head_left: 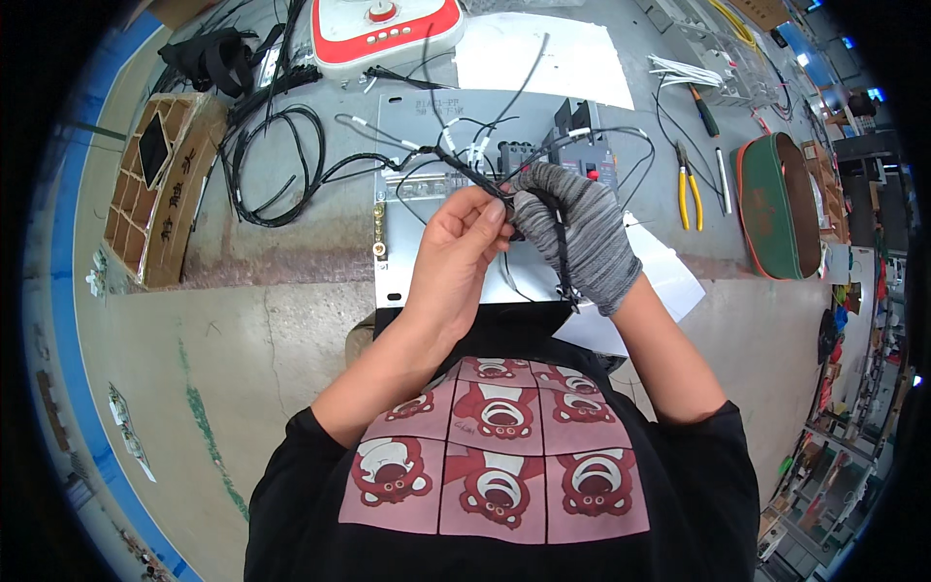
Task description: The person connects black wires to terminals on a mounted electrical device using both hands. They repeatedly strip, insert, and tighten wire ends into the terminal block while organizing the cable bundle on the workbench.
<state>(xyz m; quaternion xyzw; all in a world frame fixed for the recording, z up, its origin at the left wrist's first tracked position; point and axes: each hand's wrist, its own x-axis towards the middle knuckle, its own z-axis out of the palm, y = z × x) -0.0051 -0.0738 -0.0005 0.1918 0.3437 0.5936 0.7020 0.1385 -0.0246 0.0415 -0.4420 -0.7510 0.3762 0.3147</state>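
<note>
My left hand (454, 254), bare, pinches a bundle of black wires (454, 163) between thumb and fingers. Close beside it, my right hand (584, 231) in a grey knit glove is closed around the same bundle, whose dark tail hangs over the glove. Several wire ends with white marker sleeves fan out above the hands. Beneath them lies a light grey metal mounting plate (407, 121). It carries a metal rail (412, 184), a dark circuit breaker (590, 163) and a row of brass terminals (379, 228) at its left edge. My fingers hide part of the bundle.
Coiled black cable (233, 179) and a wooden compartment box (170, 209) are on the left. At the back stand a red-and-white device (386, 39) and white paper (543, 58). Yellow-handled pliers (690, 199), a screwdriver (705, 114) and a green bin (771, 209) are on the right.
</note>
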